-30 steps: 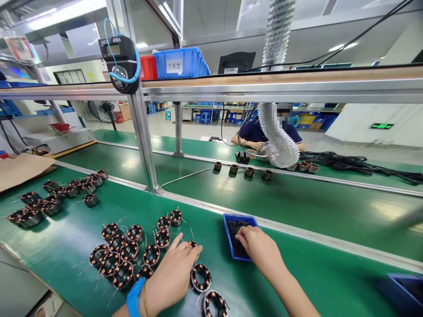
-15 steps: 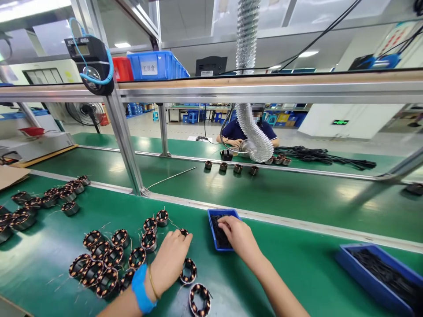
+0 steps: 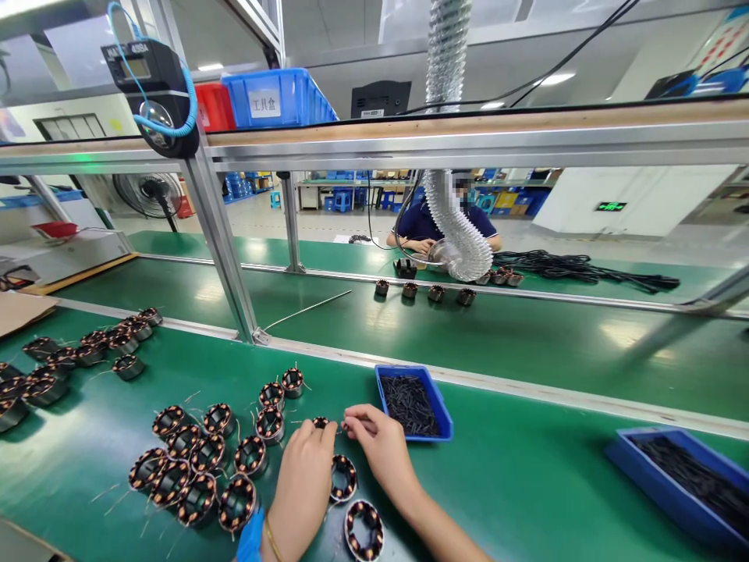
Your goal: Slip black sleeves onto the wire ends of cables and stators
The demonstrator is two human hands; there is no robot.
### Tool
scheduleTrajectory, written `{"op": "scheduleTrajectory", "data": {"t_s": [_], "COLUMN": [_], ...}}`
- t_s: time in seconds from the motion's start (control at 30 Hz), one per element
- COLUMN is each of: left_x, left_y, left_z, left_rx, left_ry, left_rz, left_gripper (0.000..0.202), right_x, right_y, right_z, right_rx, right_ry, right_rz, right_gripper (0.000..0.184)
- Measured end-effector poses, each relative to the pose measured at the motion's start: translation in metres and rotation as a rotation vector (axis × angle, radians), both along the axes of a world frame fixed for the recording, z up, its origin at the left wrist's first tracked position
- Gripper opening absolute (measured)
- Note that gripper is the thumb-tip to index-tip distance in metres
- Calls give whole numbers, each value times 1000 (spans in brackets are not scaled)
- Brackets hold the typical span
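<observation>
My left hand, with a blue band and a thin bracelet at the wrist, has its fingers curled over a copper-wound motor stator, which it mostly hides. Just right of it, my right hand is closed in a pinch beside that stator; whatever sits between its fingertips is too small to name. Behind the right hand lies a blue tray filled with short black tube pieces. Two stators, one above the other, lie between my forearms.
Several stators with loose wire ends cluster to the left, and more lie at the far left. Another blue tray of black pieces stands right. Beyond a metal frame post, a person sits behind a flexible duct.
My right hand has moved left out of the blue tray to beside my left hand, fingers still pinched. The tray now sits turned, slightly further right. My left hand stays over the stator.
</observation>
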State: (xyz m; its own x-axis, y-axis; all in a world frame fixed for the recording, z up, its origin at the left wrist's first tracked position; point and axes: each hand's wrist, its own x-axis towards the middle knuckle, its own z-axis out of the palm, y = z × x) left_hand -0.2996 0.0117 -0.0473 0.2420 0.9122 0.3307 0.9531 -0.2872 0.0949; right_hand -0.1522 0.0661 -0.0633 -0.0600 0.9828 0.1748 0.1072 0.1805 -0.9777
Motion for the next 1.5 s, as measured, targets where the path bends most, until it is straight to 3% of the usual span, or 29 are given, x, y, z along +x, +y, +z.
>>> {"op": "scheduleTrajectory", "data": {"t_s": [0.2, 0.43, 0.77, 1.07, 1.33, 1.5], "left_x": [-8, -5, -3, -5, -5, -7], "left_y": [-2, 0, -1, -1, -2, 2], "left_z": [4, 10, 15, 11, 10, 8], "left_rx": [32, -138, -191, -148, -139, -124], "left_ry": [21, -15, -21, -46, -122, -120], "left_rz": [7, 47, 70, 82, 84, 100], "left_gripper": [46, 37, 37, 34, 32, 32], "right_x": [-2, -1, -3, 3, 17, 14], "right_y": [-7, -10, -8, -9, -18, -13], "right_z": [-6, -11, -17, -18, -14, -13], "right_rx": [-46, -89, -47, 112, 307, 347], "right_ry": [36, 110, 88, -68, -175, -197], "right_rz": [-17, -50, -82, 27, 210, 171], "right_gripper": [45, 46, 34, 16, 26, 27]}}
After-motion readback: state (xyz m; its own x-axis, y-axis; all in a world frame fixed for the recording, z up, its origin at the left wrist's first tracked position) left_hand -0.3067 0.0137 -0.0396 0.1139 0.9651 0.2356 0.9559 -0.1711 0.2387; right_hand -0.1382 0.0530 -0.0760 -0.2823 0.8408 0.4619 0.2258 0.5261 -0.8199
